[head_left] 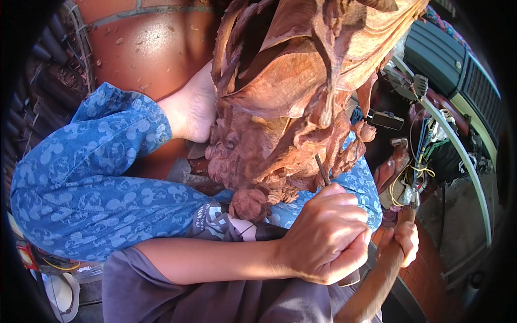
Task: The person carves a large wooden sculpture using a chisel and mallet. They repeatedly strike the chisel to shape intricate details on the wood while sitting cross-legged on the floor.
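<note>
Wood carving (291, 102): large, reddish-brown, deeply cut folds; rests across the lap, against blue patterned trousers (91, 177). Chisel (322, 171): thin dark blade, tip touching the carving's lower edge. Left hand (328, 237): fingers closed around the chisel, just below the carving. Right hand (401, 239): fingers wrapped on a wooden handle (407, 214), right of the carving. Bare foot (191, 107): left of the carving, on red tile floor (140, 54).

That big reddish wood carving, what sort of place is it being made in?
Probably an informal home woodcarving workshop: the carving rests on the seated person's lap, a chisel is in the left hand, and the floor is red tile.
</note>
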`<state>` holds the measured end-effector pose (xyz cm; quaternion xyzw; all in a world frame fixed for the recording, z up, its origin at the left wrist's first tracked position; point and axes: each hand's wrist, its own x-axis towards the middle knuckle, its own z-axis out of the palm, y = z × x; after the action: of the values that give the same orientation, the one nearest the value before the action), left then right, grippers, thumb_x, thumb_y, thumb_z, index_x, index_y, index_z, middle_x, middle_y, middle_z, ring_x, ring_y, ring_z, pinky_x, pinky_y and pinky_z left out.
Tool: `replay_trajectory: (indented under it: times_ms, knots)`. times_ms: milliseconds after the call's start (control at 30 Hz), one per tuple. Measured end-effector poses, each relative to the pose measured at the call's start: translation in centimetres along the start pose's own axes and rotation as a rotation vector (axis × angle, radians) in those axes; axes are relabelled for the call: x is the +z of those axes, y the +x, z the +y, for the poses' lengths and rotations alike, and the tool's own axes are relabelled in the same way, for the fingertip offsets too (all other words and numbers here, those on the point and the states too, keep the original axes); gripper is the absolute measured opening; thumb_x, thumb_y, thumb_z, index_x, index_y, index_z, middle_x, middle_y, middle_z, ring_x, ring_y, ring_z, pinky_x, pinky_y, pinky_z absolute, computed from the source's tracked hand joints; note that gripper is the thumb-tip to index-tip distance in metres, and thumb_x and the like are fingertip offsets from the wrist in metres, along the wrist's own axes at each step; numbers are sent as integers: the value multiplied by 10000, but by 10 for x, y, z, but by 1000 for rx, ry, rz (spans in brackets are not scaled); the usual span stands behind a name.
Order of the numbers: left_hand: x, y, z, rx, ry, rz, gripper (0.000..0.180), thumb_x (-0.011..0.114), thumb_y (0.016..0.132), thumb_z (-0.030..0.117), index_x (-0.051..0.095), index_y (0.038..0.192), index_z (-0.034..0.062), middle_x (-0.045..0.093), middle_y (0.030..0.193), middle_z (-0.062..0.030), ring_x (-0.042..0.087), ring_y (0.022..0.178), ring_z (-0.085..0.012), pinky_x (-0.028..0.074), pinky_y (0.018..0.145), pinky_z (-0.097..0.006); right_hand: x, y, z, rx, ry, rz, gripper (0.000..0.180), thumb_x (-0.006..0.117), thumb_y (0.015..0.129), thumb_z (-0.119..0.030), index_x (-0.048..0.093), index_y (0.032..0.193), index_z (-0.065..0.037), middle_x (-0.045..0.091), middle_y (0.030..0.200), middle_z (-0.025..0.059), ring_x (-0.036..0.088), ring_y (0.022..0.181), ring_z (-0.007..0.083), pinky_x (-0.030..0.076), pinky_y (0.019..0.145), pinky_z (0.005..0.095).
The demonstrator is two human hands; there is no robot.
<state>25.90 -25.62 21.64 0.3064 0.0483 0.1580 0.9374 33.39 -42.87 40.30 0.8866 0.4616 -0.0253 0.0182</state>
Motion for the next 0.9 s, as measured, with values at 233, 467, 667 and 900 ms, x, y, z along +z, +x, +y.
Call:
replay_trajectory:
  times_ms: [233,467,667,900]
  knots:
    - [6,-7,-8,51,16,-6,171,599,700,61,474,584,48,444,603,-84,465,603,-288,345,623,-404,11,-11,3,-25,-198,48,243,702,768,0,471,764,-77,540,614,69,558,542,221,501,552,337]
    - [-2,-8,-10,68,38,-116,202,595,684,63,446,548,54,433,598,-81,454,588,-286,340,611,-396,20,-10,-1,-39,-166,10,238,721,754,-13,492,790,-68,541,616,65,550,528,212,495,538,343]
    - [1,-29,20,230,262,-216,179,629,696,147,505,589,75,424,635,-49,461,631,-222,374,638,-367,17,-33,3,-39,38,3,292,736,728,-7,466,824,-61,547,667,71,536,577,205,457,550,346]
    - [-5,-49,-14,210,273,-351,128,580,721,179,536,634,97,445,633,-20,471,599,-198,399,675,-333,23,-38,-11,-35,-41,-27,405,889,649,-206,515,750,-87,538,606,40,543,516,200,463,501,311]
